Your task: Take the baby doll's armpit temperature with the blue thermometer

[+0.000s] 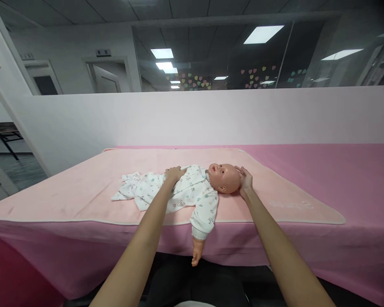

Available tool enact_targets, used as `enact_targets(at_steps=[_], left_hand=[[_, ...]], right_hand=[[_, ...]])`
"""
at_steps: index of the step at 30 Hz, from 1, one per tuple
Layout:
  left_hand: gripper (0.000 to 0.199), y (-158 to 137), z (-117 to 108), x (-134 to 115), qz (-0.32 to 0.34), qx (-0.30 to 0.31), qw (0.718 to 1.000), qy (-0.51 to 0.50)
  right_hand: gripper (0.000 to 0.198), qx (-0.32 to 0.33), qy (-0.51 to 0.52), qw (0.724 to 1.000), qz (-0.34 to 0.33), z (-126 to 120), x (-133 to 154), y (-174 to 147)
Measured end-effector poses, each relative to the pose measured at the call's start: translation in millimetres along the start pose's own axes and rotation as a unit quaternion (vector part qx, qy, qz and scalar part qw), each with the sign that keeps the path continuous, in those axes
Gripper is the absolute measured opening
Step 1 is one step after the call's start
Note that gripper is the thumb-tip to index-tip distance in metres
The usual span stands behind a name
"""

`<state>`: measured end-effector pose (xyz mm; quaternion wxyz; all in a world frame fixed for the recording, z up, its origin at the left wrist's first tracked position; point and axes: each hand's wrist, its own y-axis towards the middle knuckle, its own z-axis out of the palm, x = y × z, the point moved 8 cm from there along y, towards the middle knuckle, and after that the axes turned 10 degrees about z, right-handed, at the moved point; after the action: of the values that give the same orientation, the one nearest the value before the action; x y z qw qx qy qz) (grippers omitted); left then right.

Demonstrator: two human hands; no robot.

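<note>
Under the doll (195, 183), a pink mat (275, 192) is lying. With unclenched fingers, the left hand (175, 174) is resting on the doll's belly, and the right hand (246, 182) is cupping its head (228, 179).

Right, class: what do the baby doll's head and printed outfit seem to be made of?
Baby doll's head: probably vinyl or plastic, smooth, with a soft sheen. Printed outfit: apparently cotton-like fabric, matt, creasing at the sleeve; exact fibre unclear.

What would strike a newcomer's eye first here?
Probably the baby doll in patterned white clothes, lying on the peach mat, one arm past its near edge. The left hand rests on the doll, the right hand against its head. Heart shapes dot the glass behind.
</note>
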<state>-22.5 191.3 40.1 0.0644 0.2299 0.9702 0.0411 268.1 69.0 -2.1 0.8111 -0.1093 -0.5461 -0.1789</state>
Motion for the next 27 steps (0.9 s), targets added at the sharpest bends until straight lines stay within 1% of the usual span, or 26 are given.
enact_targets(at_steps=[2, 5, 7, 9, 11, 14, 15, 16, 17, 19, 20, 21, 23, 25, 27], left_hand=[[0.054, 0.1, 0.0, 0.2, -0.001, 0.001, 1.000, 0.001], [0.054, 0.1, 0.0, 0.7, -0.003, 0.000, 1.000, 0.000], [0.054, 0.0, 0.0, 0.8, -0.003, -0.001, 1.000, -0.001], [0.054, -0.3, -0.3, 0.8, -0.003, -0.002, 1.000, -0.002], [0.055, -0.7, -0.9, 0.5, -0.002, -0.006, 1.000, -0.005], [0.056, -0.9, -2.1, 0.0, 0.000, -0.013, 1.000, -0.013], [0.056, -0.9, -2.5, -0.1, 0.000, -0.015, 1.000, -0.016], [0.055, -1.0, -2.6, 0.1, -0.001, -0.016, 1.000, -0.021], [0.054, -1.1, -2.7, 0.3, -0.003, -0.018, 1.000, -0.025], [0.051, -2.0, -2.6, 1.0, -0.007, -0.023, 0.999, -0.036], [0.050, -2.7, -2.7, 1.4, -0.008, -0.028, 0.999, -0.042], [0.048, -3.5, -3.2, 1.7, -0.009, -0.036, 0.998, -0.048], [0.045, -5.7, -6.7, 2.3, -0.010, -0.063, 0.996, -0.060], [0.041, -8.1, -14.0, 2.1, -0.010, -0.100, 0.993, -0.066], [0.038, -10.8, -28.9, -3.2, 0.011, -0.157, 0.985, -0.076]], right_hand=[[0.056, 0.050, -0.011, 0.999, 0.010, 12.7, 0.4, -5.0], [0.066, 0.157, 0.008, 0.985, 0.073, 39.1, -6.1, -17.5], [0.069, 0.190, 0.032, 0.976, 0.100, 48.2, -8.3, -23.5], [0.070, 0.189, 0.035, 0.976, 0.105, 48.8, -8.3, -24.5], [0.070, 0.167, 0.022, 0.981, 0.099, 43.4, -7.5, -21.3], [0.062, 0.070, 0.028, 0.995, 0.060, 24.1, -2.3, -13.5], [0.059, 0.049, 0.031, 0.997, 0.052, 20.3, -1.6, -12.3], [0.057, 0.049, 0.032, 0.997, 0.053, 20.4, -2.3, -11.8], [0.058, 0.069, 0.031, 0.995, 0.063, 24.4, -4.5, -12.2], [0.064, 0.139, 0.027, 0.986, 0.093, 37.9, -10.0, -15.5], [0.066, 0.165, 0.027, 0.981, 0.102, 43.0, -11.7, -17.5], [0.068, 0.178, 0.029, 0.978, 0.106, 45.8, -12.4, -18.7], [0.068, 0.171, 0.034, 0.979, 0.107, 45.2, -12.4, -18.6], [0.066, 0.140, 0.040, 0.984, 0.107, 39.8, -12.1, -16.5], [0.063, 0.115, 0.059, 0.985, 0.117, 35.3, -13.0, -14.5]])
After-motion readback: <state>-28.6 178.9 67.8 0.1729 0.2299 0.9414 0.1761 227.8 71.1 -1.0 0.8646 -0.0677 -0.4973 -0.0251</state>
